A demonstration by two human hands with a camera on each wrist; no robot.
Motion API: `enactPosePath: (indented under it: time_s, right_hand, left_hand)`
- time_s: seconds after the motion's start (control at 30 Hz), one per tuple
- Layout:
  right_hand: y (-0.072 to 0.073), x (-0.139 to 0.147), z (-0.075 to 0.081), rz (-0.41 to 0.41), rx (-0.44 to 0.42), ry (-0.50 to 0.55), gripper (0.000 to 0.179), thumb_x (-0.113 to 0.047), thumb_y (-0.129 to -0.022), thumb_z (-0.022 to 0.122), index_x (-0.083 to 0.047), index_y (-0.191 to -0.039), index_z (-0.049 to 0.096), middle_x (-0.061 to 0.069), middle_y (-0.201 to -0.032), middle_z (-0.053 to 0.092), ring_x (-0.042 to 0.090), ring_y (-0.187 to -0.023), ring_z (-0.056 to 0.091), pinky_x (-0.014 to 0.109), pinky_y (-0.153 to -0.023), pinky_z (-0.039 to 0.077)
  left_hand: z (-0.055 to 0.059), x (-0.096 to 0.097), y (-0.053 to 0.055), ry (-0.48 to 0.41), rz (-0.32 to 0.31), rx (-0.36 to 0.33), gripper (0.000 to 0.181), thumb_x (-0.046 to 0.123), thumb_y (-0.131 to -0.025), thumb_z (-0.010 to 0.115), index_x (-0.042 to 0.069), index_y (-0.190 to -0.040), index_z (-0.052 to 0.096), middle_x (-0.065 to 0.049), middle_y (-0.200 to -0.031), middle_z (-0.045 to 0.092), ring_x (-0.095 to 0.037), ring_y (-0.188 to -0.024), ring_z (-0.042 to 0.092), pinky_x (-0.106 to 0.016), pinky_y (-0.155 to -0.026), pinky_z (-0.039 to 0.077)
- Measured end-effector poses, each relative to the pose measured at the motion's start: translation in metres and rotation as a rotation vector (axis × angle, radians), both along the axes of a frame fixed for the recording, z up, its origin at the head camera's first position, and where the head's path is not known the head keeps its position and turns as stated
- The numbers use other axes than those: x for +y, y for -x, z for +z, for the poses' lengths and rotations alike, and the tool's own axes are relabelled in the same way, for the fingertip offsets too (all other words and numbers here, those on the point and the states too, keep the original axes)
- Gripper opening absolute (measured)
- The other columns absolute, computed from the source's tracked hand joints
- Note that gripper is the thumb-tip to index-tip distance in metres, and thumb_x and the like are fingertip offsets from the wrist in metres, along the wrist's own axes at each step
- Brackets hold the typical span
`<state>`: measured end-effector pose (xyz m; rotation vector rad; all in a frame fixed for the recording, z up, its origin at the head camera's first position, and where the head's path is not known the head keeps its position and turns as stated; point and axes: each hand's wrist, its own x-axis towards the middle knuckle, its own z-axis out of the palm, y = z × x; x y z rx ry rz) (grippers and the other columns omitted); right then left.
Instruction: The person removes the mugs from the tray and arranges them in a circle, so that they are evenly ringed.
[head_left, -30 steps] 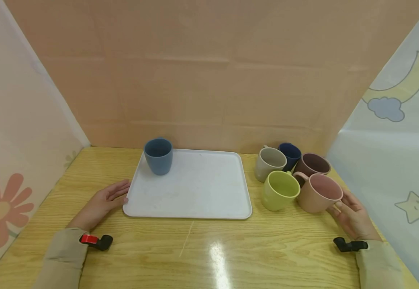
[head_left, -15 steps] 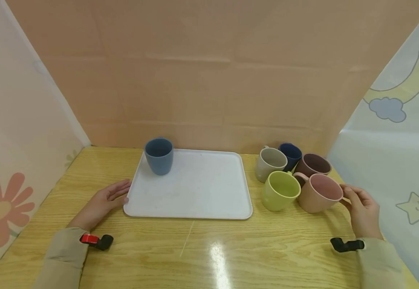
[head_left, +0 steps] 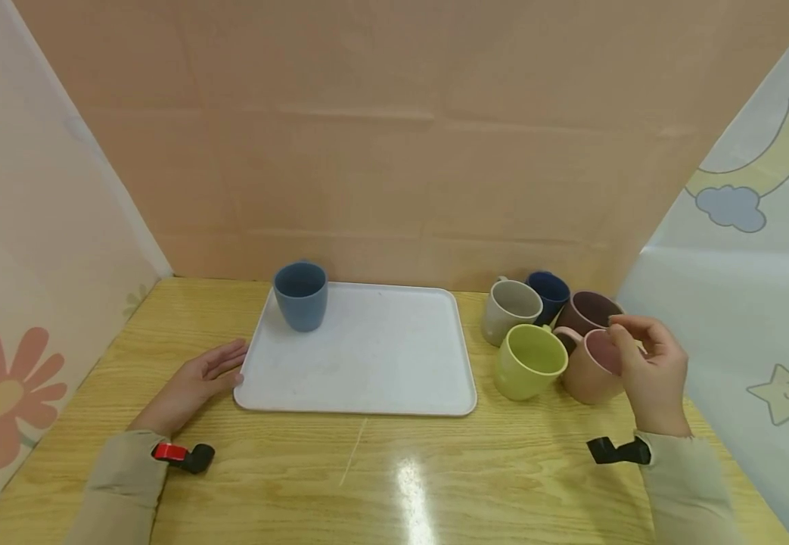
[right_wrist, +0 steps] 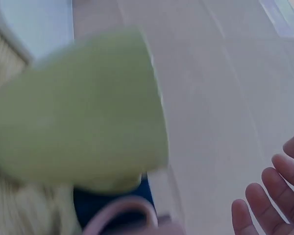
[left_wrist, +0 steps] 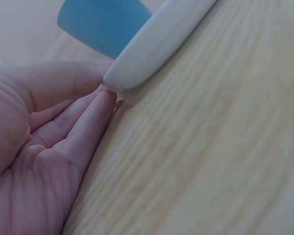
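Observation:
At the left edge of a white tray point(head_left: 367, 348), my left hand point(head_left: 193, 382) pinches the rim; the left wrist view shows the thumb above and a fingertip point(left_wrist: 105, 100) below it. A blue-grey mug point(head_left: 302, 295) stands upright in the tray's back left corner. My right hand point(head_left: 656, 371) hangs over the right side of a pink mug point(head_left: 588, 375), partly hiding it. Its fingers are loosely curved and hold nothing; in the right wrist view the fingertips point(right_wrist: 257, 193) are apart from the mugs. A lime-green mug point(head_left: 530, 363) stands left of the pink one.
Behind those two mugs stand a beige mug point(head_left: 510, 310), a navy mug point(head_left: 549, 291) and a brown mug point(head_left: 588, 310), close together. Papered walls point(head_left: 394, 151) enclose the back and both sides of the wooden table point(head_left: 299, 469).
My right hand has come off the pink mug's right side, lifted and moved left over it. The left hand, tray and mugs stay where they were.

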<state>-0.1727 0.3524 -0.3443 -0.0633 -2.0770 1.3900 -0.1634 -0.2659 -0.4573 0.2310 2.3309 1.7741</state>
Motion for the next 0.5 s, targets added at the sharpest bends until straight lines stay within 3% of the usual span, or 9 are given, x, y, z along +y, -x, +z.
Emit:
enactPosePath:
  time_s: [0.2, 0.4, 0.5]
  right_hand:
    - [0.006, -0.042, 0.007, 0.204, -0.039, 0.034, 0.017, -0.005, -0.1, 0.062, 0.005, -0.112, 0.066, -0.006, -0.098, 0.067, 0.005, -0.084, 0.067, 0.012, -0.078, 0.053]
    - [0.02, -0.09, 0.0, 0.377, -0.038, -0.03, 0.022, -0.007, -0.101, 0.062, 0.009, -0.116, 0.063, -0.006, -0.101, 0.067, 0.009, -0.094, 0.062, 0.015, -0.083, 0.05]
    - [0.028, -0.116, -0.004, 0.434, -0.053, -0.057, 0.02, -0.005, -0.1, 0.062, 0.009, -0.114, 0.064, 0.001, -0.105, 0.067, 0.005, -0.097, 0.062, 0.015, -0.084, 0.051]
  left_hand:
    - [-0.001, -0.001, 0.001, 0.015, 0.001, 0.006, 0.074, 0.025, -0.101, 0.065, 0.003, -0.16, 0.026, -0.02, -0.159, 0.036, 0.005, -0.133, 0.042, -0.006, -0.096, 0.038]
    - [-0.001, -0.001, 0.001, -0.009, -0.005, 0.012, 0.073, 0.023, -0.102, 0.064, 0.001, -0.159, 0.026, -0.022, -0.16, 0.034, 0.012, -0.126, 0.044, -0.007, -0.096, 0.04]
    - [-0.002, -0.001, 0.001, -0.024, -0.01, 0.011, 0.073, 0.022, -0.102, 0.064, 0.0, -0.159, 0.025, -0.023, -0.16, 0.034, 0.012, -0.125, 0.046, -0.008, -0.096, 0.041]
